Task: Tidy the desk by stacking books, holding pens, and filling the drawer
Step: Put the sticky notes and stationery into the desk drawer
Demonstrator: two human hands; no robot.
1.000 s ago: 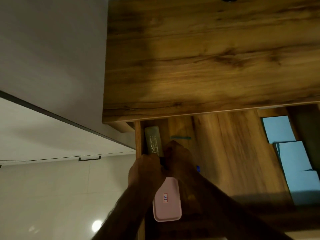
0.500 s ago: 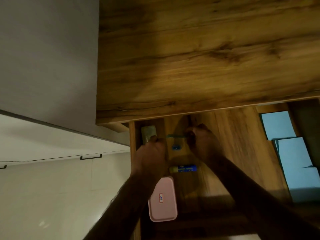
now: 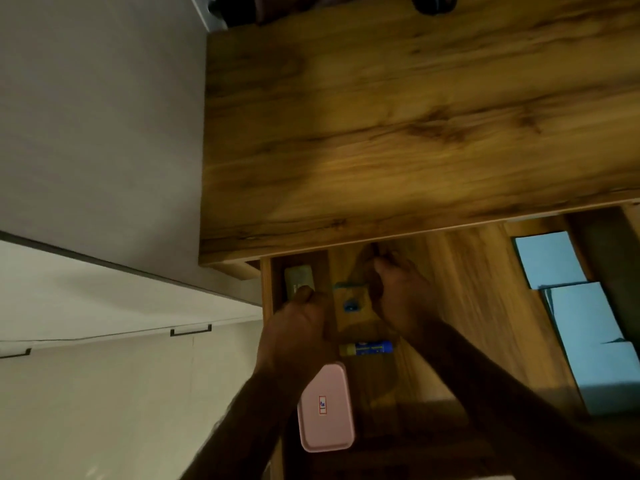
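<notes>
Left hand (image 3: 298, 329) grips olive case (image 3: 298, 276) in drawer (image 3: 464, 299); right hand (image 3: 398, 296) grasp unclear; pink box (image 3: 325, 408), glue stick (image 3: 366, 348) inside.

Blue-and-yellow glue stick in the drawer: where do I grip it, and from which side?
Pinch the blue-and-yellow glue stick across the middle of its barrel, coming from above. It lies flat and crosswise on the wooden drawer floor, long sides clear, with the pink rectangular case nearer and the left hand close to its yellow end.
</notes>
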